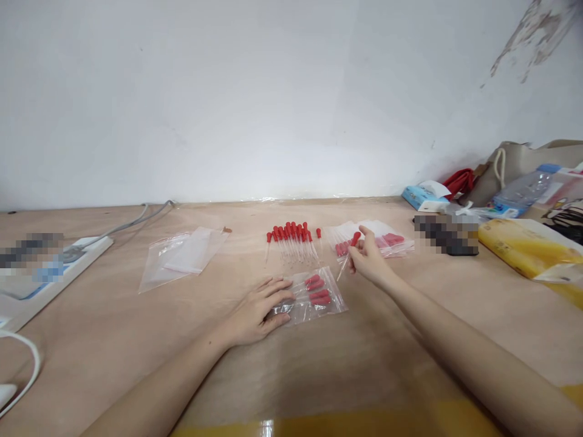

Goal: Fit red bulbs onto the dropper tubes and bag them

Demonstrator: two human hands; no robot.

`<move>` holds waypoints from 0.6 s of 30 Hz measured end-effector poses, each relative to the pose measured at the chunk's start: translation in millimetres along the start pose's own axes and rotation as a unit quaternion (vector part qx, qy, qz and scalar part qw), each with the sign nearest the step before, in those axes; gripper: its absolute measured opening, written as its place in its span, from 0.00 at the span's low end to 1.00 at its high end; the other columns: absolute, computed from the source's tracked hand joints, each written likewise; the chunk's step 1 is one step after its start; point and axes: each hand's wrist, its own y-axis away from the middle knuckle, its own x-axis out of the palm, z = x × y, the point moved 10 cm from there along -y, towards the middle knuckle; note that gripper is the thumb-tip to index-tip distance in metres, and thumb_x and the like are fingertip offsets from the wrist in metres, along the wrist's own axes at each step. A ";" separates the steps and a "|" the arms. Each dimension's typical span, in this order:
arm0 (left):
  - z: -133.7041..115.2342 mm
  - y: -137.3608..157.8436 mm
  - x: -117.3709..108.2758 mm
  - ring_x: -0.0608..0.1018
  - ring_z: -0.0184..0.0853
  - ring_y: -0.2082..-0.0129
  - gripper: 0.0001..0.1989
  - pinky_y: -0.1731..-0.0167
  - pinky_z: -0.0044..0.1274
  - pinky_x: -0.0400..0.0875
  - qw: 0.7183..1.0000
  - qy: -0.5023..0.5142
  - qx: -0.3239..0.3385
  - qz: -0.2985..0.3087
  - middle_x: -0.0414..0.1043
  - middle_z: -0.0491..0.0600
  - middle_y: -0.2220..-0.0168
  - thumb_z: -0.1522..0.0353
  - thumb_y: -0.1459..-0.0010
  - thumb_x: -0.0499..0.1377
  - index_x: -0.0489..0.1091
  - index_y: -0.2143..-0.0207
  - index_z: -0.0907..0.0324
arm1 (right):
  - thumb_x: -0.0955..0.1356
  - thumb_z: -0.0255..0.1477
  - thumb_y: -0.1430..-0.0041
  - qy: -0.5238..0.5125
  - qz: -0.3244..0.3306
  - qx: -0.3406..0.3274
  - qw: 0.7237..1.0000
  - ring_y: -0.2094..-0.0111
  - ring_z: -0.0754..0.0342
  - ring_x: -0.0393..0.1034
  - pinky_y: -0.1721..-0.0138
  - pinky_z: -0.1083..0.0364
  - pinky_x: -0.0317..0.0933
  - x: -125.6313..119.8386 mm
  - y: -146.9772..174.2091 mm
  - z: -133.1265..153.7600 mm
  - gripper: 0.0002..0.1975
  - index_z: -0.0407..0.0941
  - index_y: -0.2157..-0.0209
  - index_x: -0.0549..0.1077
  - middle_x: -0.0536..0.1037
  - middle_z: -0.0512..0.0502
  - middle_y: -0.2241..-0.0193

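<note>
My right hand (370,261) pinches a glass dropper (354,239) by its red rubber bulb, its thin tube slanting down to the left. Under the spread fingers of my left hand (264,306) lies the left end of a clear zip bag (337,298) with several red-bulbed droppers inside. Beyond that bag, loose droppers (291,233) lie in a row, bulbs toward the wall. One more dropper (319,233) lies just right of the row. Behind my right hand is a stack of filled zip bags (401,244), partly hidden by the fingers.
Flat, clear zip bags (182,255) lie to the left. A white power strip (86,255) with cables sits at the far left. On the right are a dark blurred object (449,237), a yellow tissue pack (523,243), a blue tissue pack (421,198) and a plastic bottle (526,188).
</note>
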 end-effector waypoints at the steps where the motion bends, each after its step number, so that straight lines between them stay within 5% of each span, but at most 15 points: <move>1: 0.1 -0.1 0.1 0.56 0.38 0.42 0.17 0.44 0.36 0.53 1.000 -0.001 0.000 0.001 0.54 0.49 0.42 0.62 0.41 0.49 0.60 0.50 0.53 | 0.60 0.28 0.50 -0.068 -0.006 0.008 0.998 0.82 0.56 0.64 0.80 0.54 0.64 -3.2 6.7 -8.7 0.33 0.42 0.44 0.40 0.64 0.53 0.76; 6: -0.4 -1.1 -2.4 0.56 0.38 0.42 0.16 0.45 0.36 0.54 1.000 0.005 0.000 -0.005 0.55 0.50 0.42 0.62 0.41 0.50 0.61 0.51 0.54 | 0.65 0.31 0.54 -0.251 -0.033 0.013 0.967 0.80 0.57 0.67 0.78 0.54 0.67 -1.4 31.6 -28.5 0.28 0.47 0.52 0.49 0.63 0.57 0.76; 18: 0.7 -1.0 -0.9 0.56 0.38 0.42 0.17 0.44 0.36 0.51 1.000 0.007 0.000 -0.006 0.54 0.49 0.42 0.61 0.41 0.49 0.60 0.50 0.53 | 0.70 0.35 0.58 -0.313 -0.011 0.039 0.949 0.80 0.58 0.69 0.77 0.56 0.66 8.7 55.1 -24.7 0.26 0.49 0.60 0.52 0.64 0.59 0.75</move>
